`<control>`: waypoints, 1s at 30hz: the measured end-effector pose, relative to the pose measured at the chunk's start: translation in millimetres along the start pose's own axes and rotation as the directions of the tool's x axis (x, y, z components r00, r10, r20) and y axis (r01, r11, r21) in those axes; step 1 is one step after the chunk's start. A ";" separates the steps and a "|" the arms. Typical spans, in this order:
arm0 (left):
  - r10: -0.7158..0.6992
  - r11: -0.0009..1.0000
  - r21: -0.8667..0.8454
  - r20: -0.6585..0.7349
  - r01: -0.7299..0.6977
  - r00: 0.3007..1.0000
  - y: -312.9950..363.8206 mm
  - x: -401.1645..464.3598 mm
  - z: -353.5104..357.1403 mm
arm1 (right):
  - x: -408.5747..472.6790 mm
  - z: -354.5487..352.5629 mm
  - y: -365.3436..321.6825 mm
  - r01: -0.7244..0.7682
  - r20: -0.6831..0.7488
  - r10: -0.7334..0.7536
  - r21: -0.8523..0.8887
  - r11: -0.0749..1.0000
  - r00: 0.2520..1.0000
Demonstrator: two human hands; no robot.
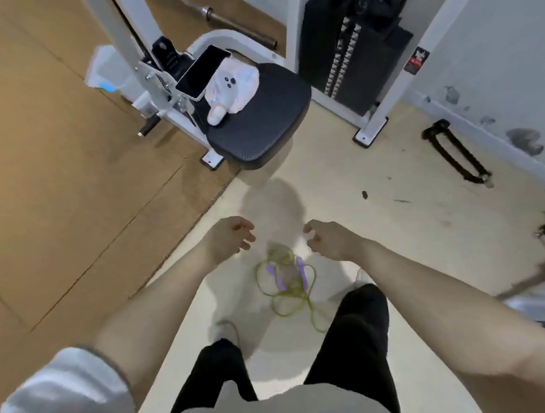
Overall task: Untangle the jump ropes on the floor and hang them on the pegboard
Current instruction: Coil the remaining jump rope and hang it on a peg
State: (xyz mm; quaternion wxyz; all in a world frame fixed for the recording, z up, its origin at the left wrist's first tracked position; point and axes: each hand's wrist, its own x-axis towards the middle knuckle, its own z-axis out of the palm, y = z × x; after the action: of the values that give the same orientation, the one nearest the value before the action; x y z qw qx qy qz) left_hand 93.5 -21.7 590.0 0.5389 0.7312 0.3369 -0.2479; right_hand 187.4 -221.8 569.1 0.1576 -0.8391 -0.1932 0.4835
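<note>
A tangle of thin yellow-green jump ropes with lilac plastic handles (286, 279) lies on the pale cream floor (376, 220), between the person's feet and just below both outstretched hands. The cords form several loose overlapping loops; one long loop trails away toward the lower right, next to the right leg in black trousers (354, 338). At least three handles show in the knot, each lying with its long axis roughly near-to-far in the view, slightly slanted; the picture is blurred there, so their exact number and ends cannot be told.

The left hand (232, 238) hangs above the floor to the upper left of the tangle, its grip empty, fingers loosely curled and apart from the rope. The right hand (325, 238) hangs to the upper right of the tangle, likewise holding nothing, fingers loosely bent.

Beyond the hands stands a white steel weight machine (290, 22) with a black padded seat (269, 118). On the seat rest a dark-screened smartphone in a white case (202, 71) and a white plush toy (230, 85), touching each other. A black handle attachment (456, 152) lies by the wall at right.
</note>
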 end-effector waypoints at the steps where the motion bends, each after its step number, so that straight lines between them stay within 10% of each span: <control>1: -0.018 0.999 0.029 0.030 0.017 0.999 -19.4 -3.4 -10.2 | -2.9 29.2 -8.3 -0.049 -0.008 0.050 0.062 0.997 0.999; 15: -0.115 0.987 0.139 0.216 0.086 0.970 -162.6 68.6 85.0 | 23.4 247.7 103.2 -0.359 -0.061 0.404 0.348 0.866 0.913; 23: -0.095 0.905 0.424 0.163 0.017 0.982 -347.2 268.1 200.9 | 209.5 371.2 254.8 -0.357 -0.041 0.365 0.140 0.924 0.930; 30: 0.210 0.341 0.911 0.168 -0.233 0.963 -424.9 410.8 248.5 | 366.8 414.6 338.0 -0.277 -0.353 0.236 -0.070 0.958 0.905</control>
State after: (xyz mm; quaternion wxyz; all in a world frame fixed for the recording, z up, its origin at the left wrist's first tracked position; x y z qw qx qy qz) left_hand 37.8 -84.7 -45.6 0.0703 0.9424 0.0329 -0.3253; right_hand 51.9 -310.8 -58.9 0.0735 -0.9360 -0.0792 0.3350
